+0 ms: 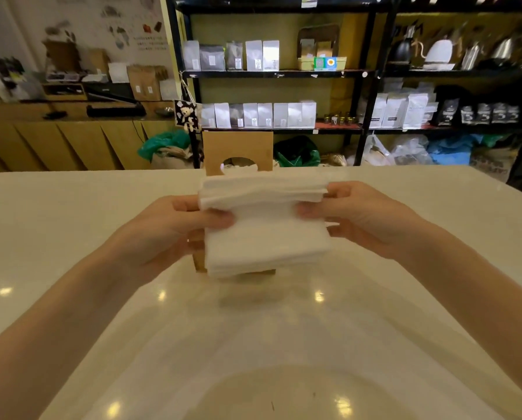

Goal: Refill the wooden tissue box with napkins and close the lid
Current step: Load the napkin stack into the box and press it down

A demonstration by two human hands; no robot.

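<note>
Both hands hold one thick stack of white napkins point(265, 225) between them, above the desk point(71, 225). The left hand point(174, 234) grips the left edge of the stack, with the thumb on the near face and the other fingers behind it. The right hand point(362, 219) grips the right edge in the same way, thumb in front. The stack is tilted, so its near face looks toward the camera, and its top layers are bent over toward the right hand.

Directly under and behind the napkins stands the wooden tissue box point(199, 262); only its lower left corner and a strip of its bottom edge show below the stack. Whether the napkins already touch the inside of the box, I cannot tell. The lid point(238, 147) of the box stands upright just beyond the hands, and its round hole shows a little white paper at the lower rim.

Far behind the hands are black shelves point(365, 86) with pale bags point(262, 56) and kettles point(438, 53), and to the left a wooden counter point(56, 137).
</note>
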